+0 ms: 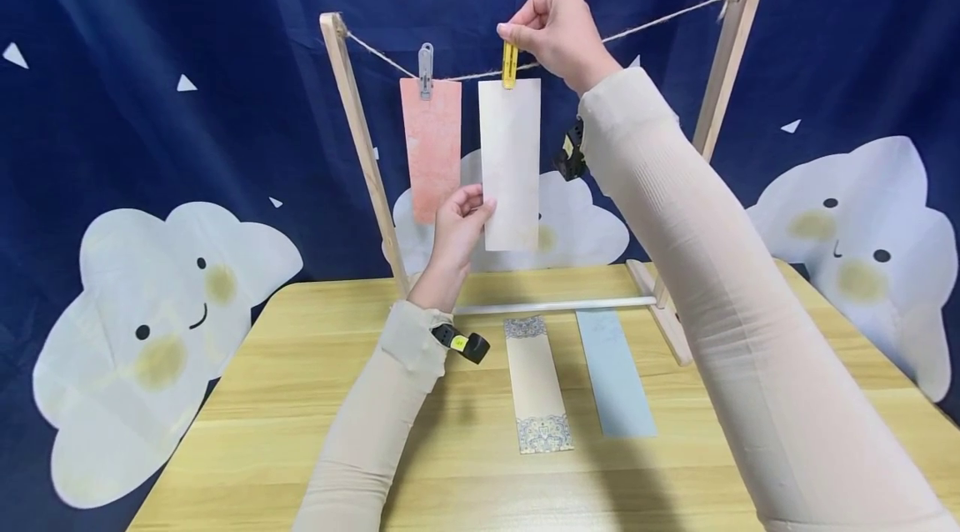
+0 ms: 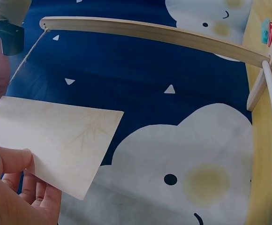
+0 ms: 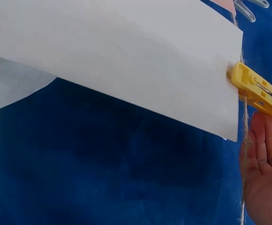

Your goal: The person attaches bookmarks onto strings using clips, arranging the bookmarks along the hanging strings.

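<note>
A cream paper strip [image 1: 510,165] [image 2: 56,140] [image 3: 126,70] hangs from the twine line [image 1: 660,17] by a yellow clothespin [image 1: 509,63] [image 3: 253,89]. My right hand [image 1: 551,27] pinches the top of that pin at the line. My left hand [image 1: 459,225] [image 2: 14,187] holds the strip's lower left edge between thumb and fingers. A pink strip [image 1: 431,144] hangs to the left under a grey pin [image 1: 425,69].
The wooden rack [image 1: 360,140] stands at the back of the yellow table [image 1: 262,399]. A patterned beige strip [image 1: 536,386] and a light blue strip [image 1: 615,373] lie flat in front of it. A cloud-print blue backdrop hangs behind.
</note>
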Motion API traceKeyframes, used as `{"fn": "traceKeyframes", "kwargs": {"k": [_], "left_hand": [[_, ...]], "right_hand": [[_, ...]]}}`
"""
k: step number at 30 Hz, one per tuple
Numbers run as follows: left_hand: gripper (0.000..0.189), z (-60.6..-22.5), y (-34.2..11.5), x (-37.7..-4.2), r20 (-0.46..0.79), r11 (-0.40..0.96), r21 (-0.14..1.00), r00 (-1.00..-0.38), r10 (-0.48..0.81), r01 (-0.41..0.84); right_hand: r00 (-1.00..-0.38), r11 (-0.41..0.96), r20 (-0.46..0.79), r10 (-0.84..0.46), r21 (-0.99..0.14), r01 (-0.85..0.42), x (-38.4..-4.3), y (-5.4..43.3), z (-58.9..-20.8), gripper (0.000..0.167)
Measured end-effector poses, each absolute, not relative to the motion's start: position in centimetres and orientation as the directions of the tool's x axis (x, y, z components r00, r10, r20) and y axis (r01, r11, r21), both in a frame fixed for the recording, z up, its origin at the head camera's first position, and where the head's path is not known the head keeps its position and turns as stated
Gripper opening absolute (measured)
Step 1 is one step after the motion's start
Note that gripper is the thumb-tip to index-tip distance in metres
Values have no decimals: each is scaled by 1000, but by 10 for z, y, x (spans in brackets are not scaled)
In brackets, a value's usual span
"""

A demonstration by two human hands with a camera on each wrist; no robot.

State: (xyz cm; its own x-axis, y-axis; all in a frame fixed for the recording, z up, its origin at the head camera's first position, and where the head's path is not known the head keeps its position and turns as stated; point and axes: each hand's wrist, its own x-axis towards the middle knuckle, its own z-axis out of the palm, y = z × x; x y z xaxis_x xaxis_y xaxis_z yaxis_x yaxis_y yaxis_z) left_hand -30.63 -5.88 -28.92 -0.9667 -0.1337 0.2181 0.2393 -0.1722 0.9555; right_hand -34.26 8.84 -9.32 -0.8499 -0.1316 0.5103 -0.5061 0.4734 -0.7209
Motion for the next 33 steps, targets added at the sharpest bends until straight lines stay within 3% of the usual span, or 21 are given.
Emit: {"fn": "traceKeyframes", "kwargs": {"k": [15, 22, 33], "left_hand": [[25, -284, -55, -304, 194, -173, 962, -974, -113, 212], [25, -285, -54, -305, 183, -177, 964, -977, -109, 201], [25, -288, -53, -307, 182, -184, 962, -978, -106, 200]], "right_hand": [[-899, 490, 421, -120, -763, -423, -344, 90, -98, 17], [-929, 518, 353, -108, -778, -356, -343, 90, -97, 35], [-950, 499, 284, -132, -809, -311, -342, 94, -95, 45]]}}
